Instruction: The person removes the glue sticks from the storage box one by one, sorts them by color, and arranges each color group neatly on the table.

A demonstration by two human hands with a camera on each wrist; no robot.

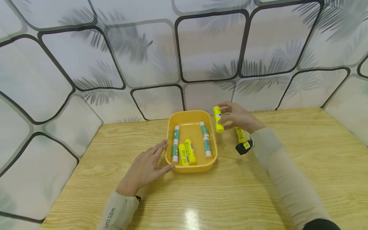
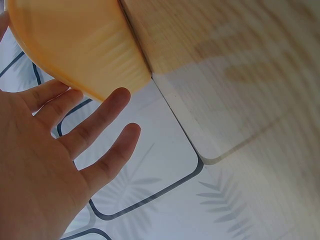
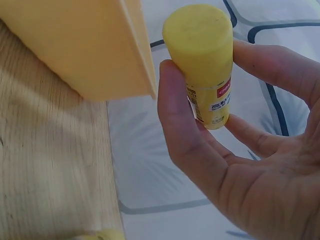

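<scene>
Yellow glue stick (image 1: pixel 218 117) is pinched by right hand (image 1: pixel 239 117) beside tray (image 1: pixel 189 115) | left hand (image 1: pixel 146 169) is held spread at tray's left side

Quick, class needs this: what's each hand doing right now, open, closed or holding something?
Left hand: open, at the tray's edge, holding nothing.
Right hand: closed, holding a yellow glue stick beside the tray.

In the head view, the right hand (image 1: pixel 241 117) hides part of the yellow glue stick (image 1: pixel 240 135) on the desk (image 1: pixel 247 191), and print on the teal-and-white glue sticks (image 1: pixel 176 135) is too small to read. Picture edges crop the left sleeve (image 1: pixel 118 210) and, in both wrist views, the orange-yellow tray (image 3: pixel 75 45).
</scene>
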